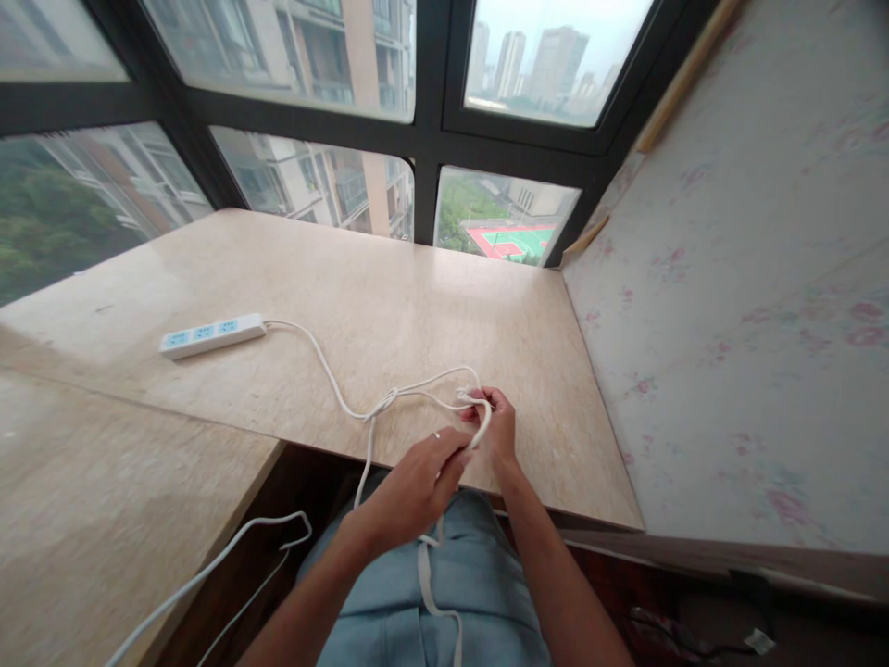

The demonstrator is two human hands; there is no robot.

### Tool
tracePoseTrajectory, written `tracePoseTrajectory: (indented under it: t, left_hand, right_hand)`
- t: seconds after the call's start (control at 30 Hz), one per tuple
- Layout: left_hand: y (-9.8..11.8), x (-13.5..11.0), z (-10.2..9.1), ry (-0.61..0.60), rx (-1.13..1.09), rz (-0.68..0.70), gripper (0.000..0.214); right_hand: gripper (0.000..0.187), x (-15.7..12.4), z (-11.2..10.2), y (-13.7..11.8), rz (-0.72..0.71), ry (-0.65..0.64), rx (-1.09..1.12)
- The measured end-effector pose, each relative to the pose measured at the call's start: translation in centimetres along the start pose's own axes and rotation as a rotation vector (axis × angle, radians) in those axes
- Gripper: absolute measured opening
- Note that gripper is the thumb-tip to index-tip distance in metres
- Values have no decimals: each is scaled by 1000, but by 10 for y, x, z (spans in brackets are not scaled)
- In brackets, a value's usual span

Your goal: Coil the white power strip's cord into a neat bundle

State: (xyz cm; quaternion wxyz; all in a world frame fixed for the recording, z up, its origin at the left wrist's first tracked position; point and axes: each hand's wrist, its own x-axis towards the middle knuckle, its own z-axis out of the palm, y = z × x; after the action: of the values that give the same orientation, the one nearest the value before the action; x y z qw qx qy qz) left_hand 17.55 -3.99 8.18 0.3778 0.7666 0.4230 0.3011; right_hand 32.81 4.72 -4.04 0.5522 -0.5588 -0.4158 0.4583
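A white power strip [212,335] with blue socket faces lies on the stone-look sill at the left. Its white cord [326,375] runs right across the sill, crosses itself in a loose tangle and reaches both hands. My left hand [423,477], wearing a ring, is closed around a stretch of the cord near the sill's front edge. Just beyond it, my right hand [496,421] pinches a bunched part of the cord; its fingertips are partly hidden behind the bend. Another length of cord drops over the front edge by my left wrist.
The beige sill [500,315] meets black-framed windows at the back and a flowered wall [729,324] at the right. A lower-left counter section [104,500] has a loose white cord [208,567] hanging across its edge. A dark cable [684,644] lies low at the right.
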Motion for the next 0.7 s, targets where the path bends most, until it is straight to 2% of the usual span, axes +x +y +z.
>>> tracePoseTrajectory:
  t: [0.17, 0.27, 0.4, 0.47, 0.57, 0.7]
  left_hand:
    - [-4, -29, -31, 328, -356, -27, 22]
    - [3, -36, -56, 541, -552, 36, 20]
    - [24, -33, -97, 812, -651, 190, 16]
    - [34, -31, -113, 916, -651, 209, 9]
    - [43, -26, -122, 956, -648, 187, 13]
    - [45, -11, -107, 905, -706, 269, 9]
  right_hand:
    - [36, 5, 1, 3, 7, 48, 43]
    - [35, 7, 1, 2, 27, 82, 81]
    - [32, 10, 1, -2, 55, 114, 167]
    - [32, 13, 1, -2, 62, 120, 185]
    - [32, 22, 1, -1, 74, 115, 210]
    - [33, 42, 4, -6, 113, 102, 367]
